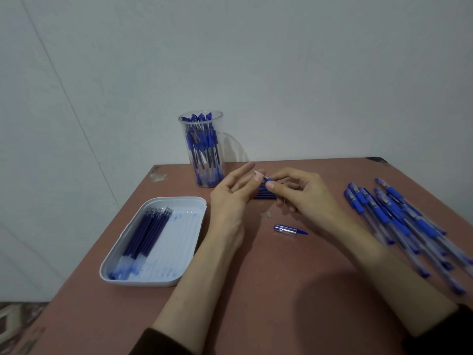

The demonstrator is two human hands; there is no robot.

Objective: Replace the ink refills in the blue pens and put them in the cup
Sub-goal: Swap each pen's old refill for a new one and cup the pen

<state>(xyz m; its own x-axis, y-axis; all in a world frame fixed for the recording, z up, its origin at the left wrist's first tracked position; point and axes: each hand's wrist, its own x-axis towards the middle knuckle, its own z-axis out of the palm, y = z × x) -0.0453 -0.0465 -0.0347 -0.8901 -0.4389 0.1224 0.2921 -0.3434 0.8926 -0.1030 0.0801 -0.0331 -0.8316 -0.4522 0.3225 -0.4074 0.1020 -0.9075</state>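
**Fig. 1. Pen part held between both hands, in front of the cup**

Head view. Your right hand (302,193) pinches a small blue pen part (269,179) between thumb and forefinger, just in front of the cup (202,160) and to its right. The part's long axis points from that hand toward your left hand (230,196), whose thumb tip meets its pale end. The left fingers lie straight, and whether they pinch cannot be told. The right hand has the surer hold, so the coming move probably turns on it. The part looks short and blue, with a whitish tip. The refills (146,231) lie in the tray (179,275), front-left of the cup. A loose cap (289,229) lies front-right of the cup. The waiting pens (399,224) are piled well right of the cup.
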